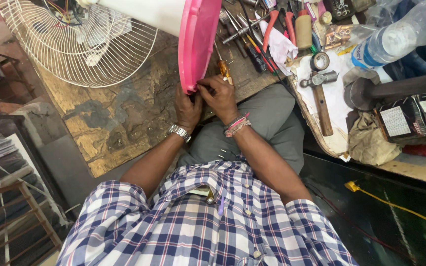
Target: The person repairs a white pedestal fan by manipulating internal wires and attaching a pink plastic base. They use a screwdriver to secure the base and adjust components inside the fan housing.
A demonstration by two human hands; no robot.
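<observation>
Both hands are down at the near edge of the desk (124, 123), working the bottom rim of a pink plastic cover (198, 39). The left hand (188, 109), a metal watch (179, 132) on its wrist, is curled with its fingertips pressed against the cover's lower edge. It looks to be steadying the piece, though how firmly it grips I cannot tell. The right hand (220, 96), with thread bands (236, 125) at the wrist, is closed in a pinch at the same spot. Something small may sit between those fingers, but it is hidden.

The cover stands on edge, its long axis running from the hands up towards the far side of the desk. Its flat face turns left, towards a white body (144, 12) it is fitted against. Holding it upright likely brings the rim close to the person's eyes and fingers.

A white wire fan guard (80, 49) lies flat at the desk's far left. An orange-handled screwdriver (224, 68) lies just beside the right hand. Pliers (277, 24) and a hammer (320, 98) lie along the right edge, near a plastic bottle (400, 37).
</observation>
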